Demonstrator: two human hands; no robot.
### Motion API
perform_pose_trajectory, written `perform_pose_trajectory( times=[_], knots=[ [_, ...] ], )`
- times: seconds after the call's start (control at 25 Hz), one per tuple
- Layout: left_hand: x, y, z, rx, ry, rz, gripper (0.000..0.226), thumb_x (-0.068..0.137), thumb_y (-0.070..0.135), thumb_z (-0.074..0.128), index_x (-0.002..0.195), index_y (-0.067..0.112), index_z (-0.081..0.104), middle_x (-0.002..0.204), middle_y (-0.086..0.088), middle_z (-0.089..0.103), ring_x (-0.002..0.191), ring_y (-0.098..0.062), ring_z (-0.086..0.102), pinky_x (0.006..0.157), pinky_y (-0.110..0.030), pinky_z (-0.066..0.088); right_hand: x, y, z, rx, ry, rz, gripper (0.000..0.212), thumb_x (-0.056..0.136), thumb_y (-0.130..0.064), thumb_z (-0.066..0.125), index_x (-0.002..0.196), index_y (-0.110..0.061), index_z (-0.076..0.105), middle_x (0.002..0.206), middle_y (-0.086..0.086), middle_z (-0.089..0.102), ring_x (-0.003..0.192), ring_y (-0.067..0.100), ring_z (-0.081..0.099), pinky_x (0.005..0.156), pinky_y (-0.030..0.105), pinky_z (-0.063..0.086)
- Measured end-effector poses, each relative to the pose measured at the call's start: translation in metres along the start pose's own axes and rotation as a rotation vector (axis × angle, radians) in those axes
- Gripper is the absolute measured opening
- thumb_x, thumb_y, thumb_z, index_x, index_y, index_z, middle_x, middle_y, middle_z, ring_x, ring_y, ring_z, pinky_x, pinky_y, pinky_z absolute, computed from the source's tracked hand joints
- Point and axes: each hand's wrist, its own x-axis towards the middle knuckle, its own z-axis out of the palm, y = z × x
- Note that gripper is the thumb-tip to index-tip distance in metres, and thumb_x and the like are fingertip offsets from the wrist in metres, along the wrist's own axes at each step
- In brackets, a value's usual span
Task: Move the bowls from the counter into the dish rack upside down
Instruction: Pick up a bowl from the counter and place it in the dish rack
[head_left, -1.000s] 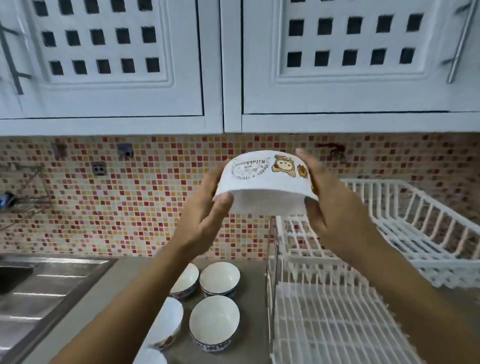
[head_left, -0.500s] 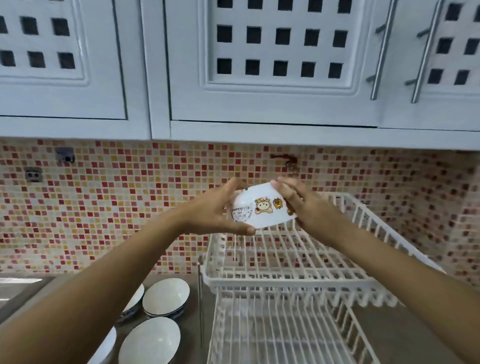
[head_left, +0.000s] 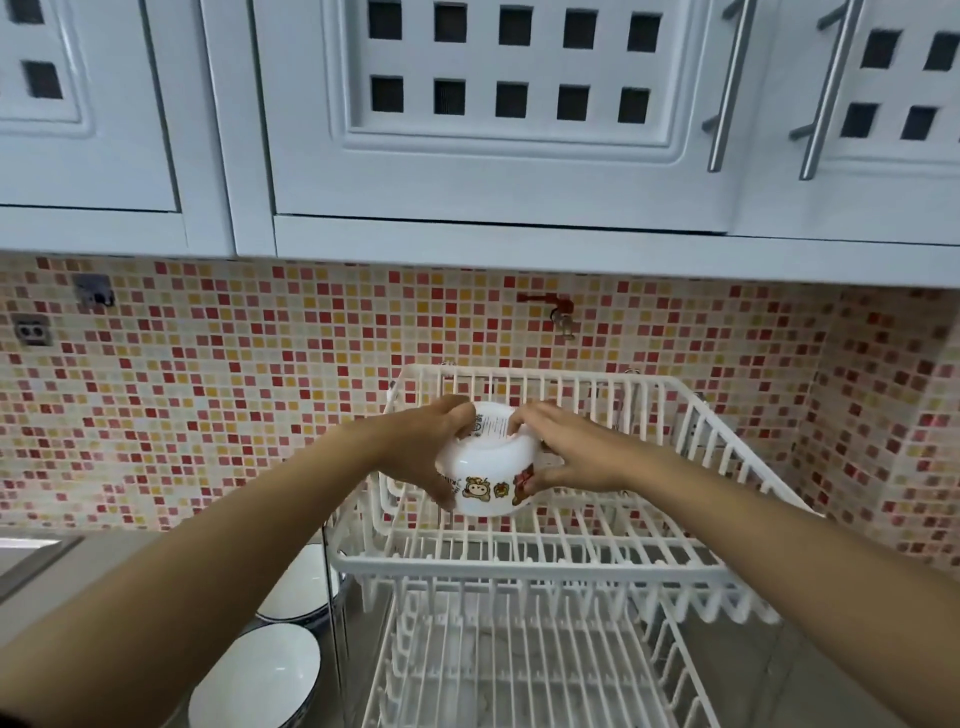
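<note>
A white bowl with cartoon pictures is upside down, base up, over the left part of the upper tier of the white two-tier dish rack. My left hand grips its left side and my right hand grips its right side. I cannot tell whether the bowl's rim touches the rack wires. Two more white bowls stand upright on the counter to the left of the rack, partly hidden by my left arm.
The rack's lower tier is bare wire. White wall cupboards hang overhead above a red and yellow mosaic wall. A steel sink edge shows at the far left.
Both hands have carried the bowl from mid-air down and forward into the rack's upper tier. The bowl now shows its base on top. The view has shifted right toward the rack.
</note>
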Motion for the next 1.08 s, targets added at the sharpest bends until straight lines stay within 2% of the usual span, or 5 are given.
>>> perform_pose_trajectory(
  times=[0.36, 0.56, 0.68, 0.92, 1.08],
  knots=[
    [0.011, -0.001, 0.008, -0.065, -0.051, -0.077, 0.074, 0.063, 0.035, 0.083, 0.116, 0.02, 0.035, 0.109, 0.006, 0.04, 0.1, -0.019, 0.046, 0.077, -0.028, 0.04, 0.004, 0.006, 0.011, 0.012, -0.068, 0.084, 0.065, 0.087, -0.03, 0.065, 0.137, -0.023, 0.026, 0.151, 0.002, 0.03, 0.131, 0.022, 0.038, 0.1, 0.033, 0.037],
    [-0.002, 0.002, -0.006, -0.19, -0.008, -0.074, 0.083, 0.076, 0.036, 0.073, 0.14, 0.022, 0.023, 0.147, 0.0, 0.034, 0.121, -0.025, 0.046, 0.098, -0.037, 0.044, 0.001, 0.001, -0.001, -0.077, -0.128, 0.155, 0.096, 0.082, -0.038, 0.069, 0.15, -0.023, 0.002, 0.16, -0.002, 0.005, 0.146, 0.02, 0.015, 0.116, 0.037, 0.02],
    [-0.022, -0.008, -0.028, -0.072, 0.171, -0.067, 0.063, 0.093, 0.034, 0.052, 0.146, 0.015, 0.024, 0.153, -0.007, 0.032, 0.131, -0.025, 0.045, 0.108, -0.035, 0.034, 0.01, -0.026, -0.012, -0.118, 0.032, 0.151, 0.082, 0.089, -0.035, 0.06, 0.151, -0.022, 0.007, 0.16, 0.0, 0.008, 0.146, 0.021, 0.014, 0.118, 0.039, 0.017],
    [-0.113, -0.073, -0.052, -0.166, 0.427, -0.378, 0.048, 0.101, 0.032, 0.029, 0.145, 0.016, 0.032, 0.15, -0.011, 0.039, 0.135, -0.029, 0.04, 0.109, -0.039, 0.032, 0.067, -0.147, -0.009, -0.029, 0.323, 0.032, 0.058, 0.098, -0.042, 0.035, 0.147, -0.013, 0.026, 0.155, 0.006, 0.026, 0.143, 0.024, 0.025, 0.115, 0.042, 0.025],
    [-0.199, -0.127, -0.037, -0.163, 0.424, -0.646, 0.048, 0.101, 0.033, 0.026, 0.143, 0.012, 0.035, 0.15, -0.013, 0.038, 0.137, -0.031, 0.037, 0.111, -0.04, 0.03, 0.118, -0.251, 0.034, 0.021, 0.3, -0.057, 0.057, 0.099, -0.042, 0.03, 0.146, -0.012, 0.027, 0.155, 0.008, 0.027, 0.142, 0.025, 0.026, 0.113, 0.042, 0.026]
  ],
)
